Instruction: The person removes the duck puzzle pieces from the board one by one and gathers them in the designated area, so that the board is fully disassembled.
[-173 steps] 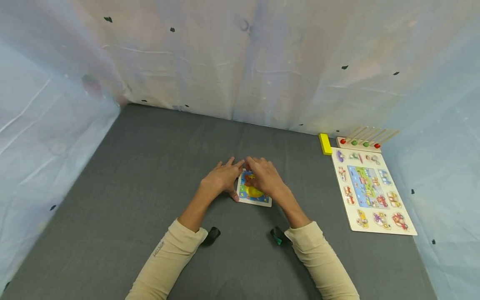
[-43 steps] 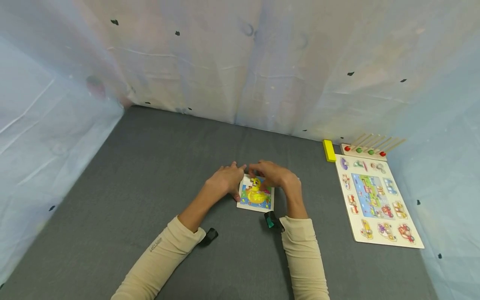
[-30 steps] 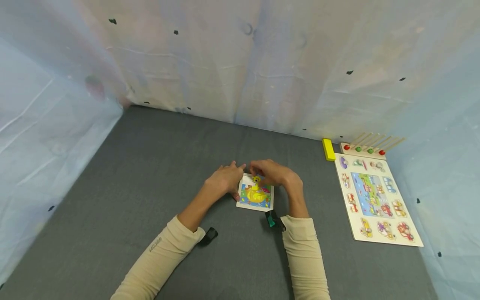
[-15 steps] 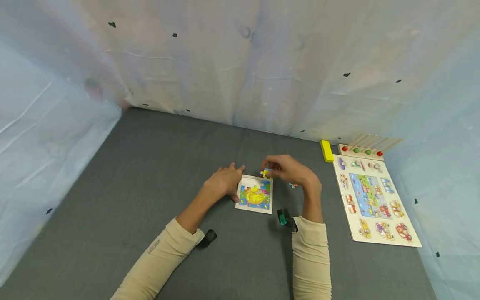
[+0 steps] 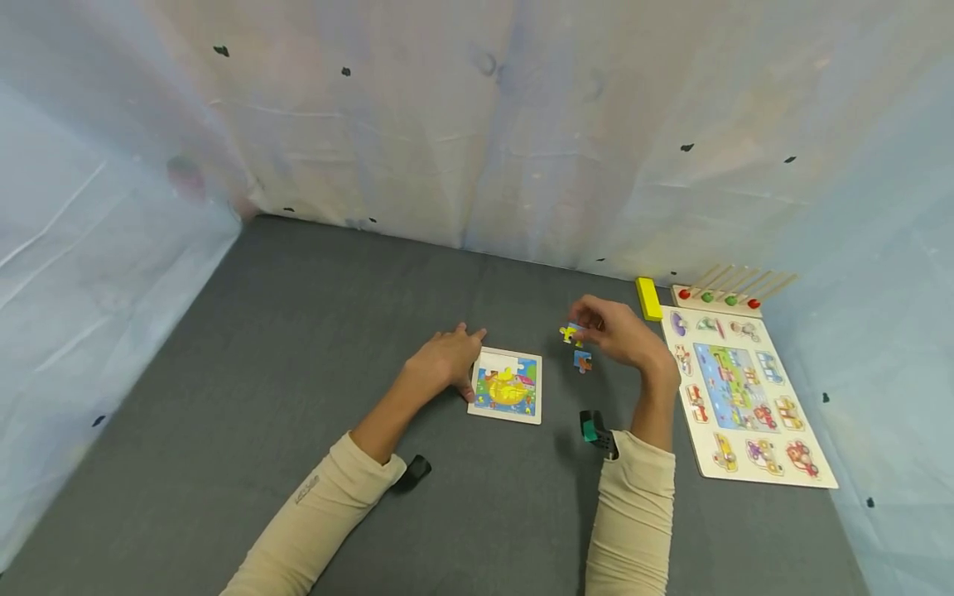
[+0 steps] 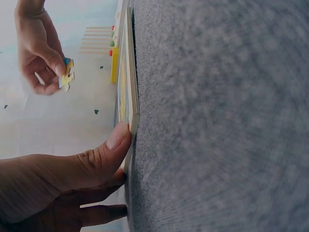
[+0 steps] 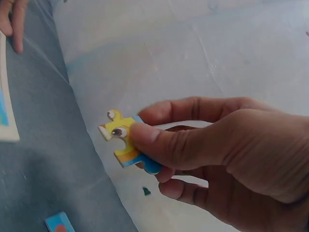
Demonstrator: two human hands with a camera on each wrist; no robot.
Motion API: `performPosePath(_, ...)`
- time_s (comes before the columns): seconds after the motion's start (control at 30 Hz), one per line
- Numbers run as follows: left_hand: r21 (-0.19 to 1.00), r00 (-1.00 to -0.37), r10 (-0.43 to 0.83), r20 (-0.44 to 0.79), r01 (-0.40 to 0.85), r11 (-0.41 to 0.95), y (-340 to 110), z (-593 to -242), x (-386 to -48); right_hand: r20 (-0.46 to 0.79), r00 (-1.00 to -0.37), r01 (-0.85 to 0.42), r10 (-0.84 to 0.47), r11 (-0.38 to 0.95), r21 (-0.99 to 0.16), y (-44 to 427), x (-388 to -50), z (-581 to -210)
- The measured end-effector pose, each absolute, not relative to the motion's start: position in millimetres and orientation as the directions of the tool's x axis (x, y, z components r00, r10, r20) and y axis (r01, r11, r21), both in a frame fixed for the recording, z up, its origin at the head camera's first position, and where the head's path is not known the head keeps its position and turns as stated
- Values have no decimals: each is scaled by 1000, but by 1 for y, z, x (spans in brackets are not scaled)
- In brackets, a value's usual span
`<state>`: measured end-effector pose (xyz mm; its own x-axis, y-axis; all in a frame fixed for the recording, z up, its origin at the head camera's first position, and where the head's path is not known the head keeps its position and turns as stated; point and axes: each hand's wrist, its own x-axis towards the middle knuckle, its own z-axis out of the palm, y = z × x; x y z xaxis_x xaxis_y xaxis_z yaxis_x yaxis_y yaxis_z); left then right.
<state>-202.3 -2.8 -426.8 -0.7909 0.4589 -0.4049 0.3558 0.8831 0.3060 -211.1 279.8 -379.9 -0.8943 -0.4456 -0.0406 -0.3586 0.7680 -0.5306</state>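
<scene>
A small square puzzle frame (image 5: 505,417) with a yellow duck picture lies mid-table; its upper left part shows bare wood. The left hand (image 5: 441,361) rests at its left edge, thumb against the rim in the left wrist view, fingers spread and straight. The right hand (image 5: 620,334) pinches a yellow and blue puzzle piece (image 5: 570,334) between thumb and fingers, to the right of the frame. In the right wrist view, eyes are printed on that piece (image 7: 124,133). Another blue and orange piece (image 5: 583,361) lies on the table below the right hand.
At the right lies a large wooden board (image 5: 768,473) with vehicle pictures. Behind it stands a base with thin upright sticks (image 5: 717,300) and red and green beads, beside a yellow block (image 5: 648,299). Pale sheets (image 5: 417,149) hang behind and at the sides.
The right hand has lifted the piece with the eyes out of the puzzle frame and carried it right. The loose blue and orange piece has come into full view. The left hand stays at the frame.
</scene>
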Motion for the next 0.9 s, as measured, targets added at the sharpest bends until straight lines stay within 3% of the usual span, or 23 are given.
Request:
performPosePath(0.37, 322, -790, 462, -404, 350, 880, -5, -427, -201, -83, -959, -198, -270, 852, -484, 308, -208, -388)
performPosePath(0.6, 309, -792, 457, -405, 352, 884, -5, -427, -200, -171, -949, -151, -264, 859, -490, 323, -212, -408)
performPosePath(0.9, 316, -790, 457, -409, 347, 883, -4, -427, -200, -289, -934, -80, -208, 913, -401, 326, -218, -418)
